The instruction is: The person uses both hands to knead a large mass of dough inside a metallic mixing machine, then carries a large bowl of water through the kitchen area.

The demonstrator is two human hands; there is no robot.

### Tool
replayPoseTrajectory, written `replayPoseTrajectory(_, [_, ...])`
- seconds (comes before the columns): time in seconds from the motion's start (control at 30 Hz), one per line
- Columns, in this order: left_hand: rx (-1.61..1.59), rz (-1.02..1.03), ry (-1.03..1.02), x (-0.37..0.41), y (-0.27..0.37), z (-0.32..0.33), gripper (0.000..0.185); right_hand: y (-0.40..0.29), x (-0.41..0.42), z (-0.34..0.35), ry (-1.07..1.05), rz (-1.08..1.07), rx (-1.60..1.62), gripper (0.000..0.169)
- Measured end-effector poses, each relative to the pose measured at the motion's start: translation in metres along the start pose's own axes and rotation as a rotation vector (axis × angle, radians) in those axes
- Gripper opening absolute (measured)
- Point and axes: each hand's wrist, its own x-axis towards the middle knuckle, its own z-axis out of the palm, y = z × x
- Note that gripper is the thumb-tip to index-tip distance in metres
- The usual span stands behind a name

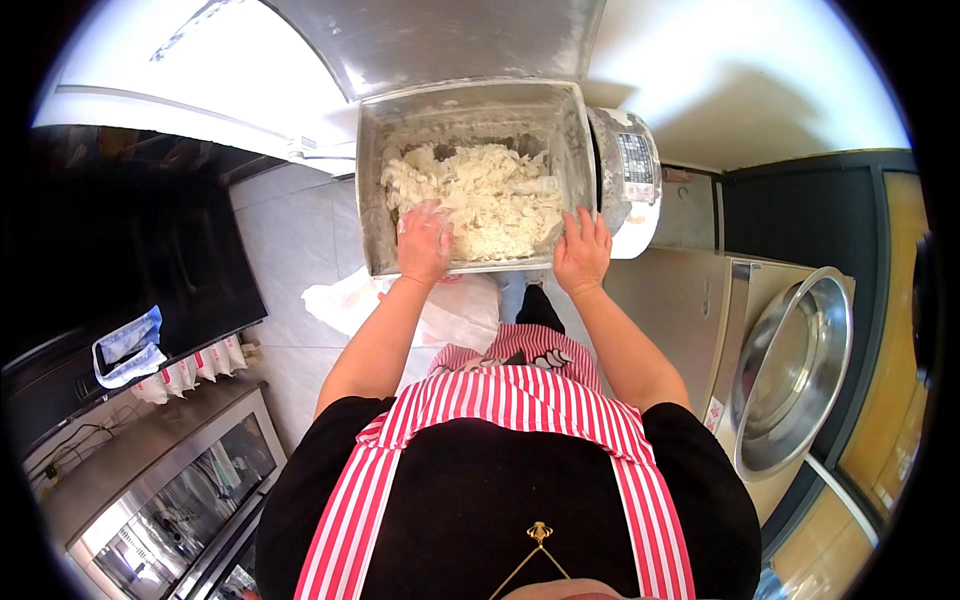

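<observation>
A square metal mixing trough (365, 180) stands before me, with its raised metal lid (465, 37) behind it. Inside lies shaggy, pale, crumbly dough (487, 195). My left hand (425, 240) reaches over the front wall at the left, its floury fingers at the edge of the dough; how far they press in is hidden. Nothing is gripped in it. My right hand (583, 247) rests flat on the trough's front right corner, fingers extended along the rim, holding nothing.
A drum-shaped motor housing (634, 210) with a printed label adjoins the trough's right side. White plastic sacking (457, 307) hangs below its front. A large steel basin (795, 375) sits on a cabinet at right. At left are a black-topped surface (135, 247) and a glass-fronted steel cabinet (187, 487).
</observation>
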Motion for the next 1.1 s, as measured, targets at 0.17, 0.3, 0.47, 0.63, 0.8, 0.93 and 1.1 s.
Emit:
replayPoseTrajectory(0.17, [0.122,-0.058,-0.051,-0.001,0.007,-0.003,0.031,-0.002,0.003,-0.004,0.006,0.014,0.035,0.053])
replayPoseTrajectory(0.3, [0.184,-0.204,-0.041,-0.015,0.005,0.001,0.034,-0.003,0.014,-0.015,0.03,0.012,0.131,0.065])
replayPoseTrajectory(0.47, [0.169,-0.279,-0.138,-0.012,0.009,0.0,0.039,0.02,0.055,0.007,0.048,0.128,0.052,0.074])
replayPoseTrajectory(0.63, [0.184,-0.298,-0.165,-0.011,0.011,0.0,0.043,0.024,0.067,0.015,-0.03,0.207,0.034,0.072])
replayPoseTrajectory(0.8, [0.172,-0.308,-0.172,-0.012,0.009,0.001,0.046,0.024,0.068,0.017,-0.055,0.212,0.023,0.069])
replayPoseTrajectory(0.93, [0.175,-0.331,-0.223,-0.009,0.012,-0.003,0.047,0.026,0.069,0.014,-0.068,0.172,-0.017,0.068])
replayPoseTrajectory(1.1, [0.157,-0.343,-0.248,-0.009,0.013,-0.003,0.052,0.027,0.068,0.015,-0.072,0.175,-0.039,0.065])
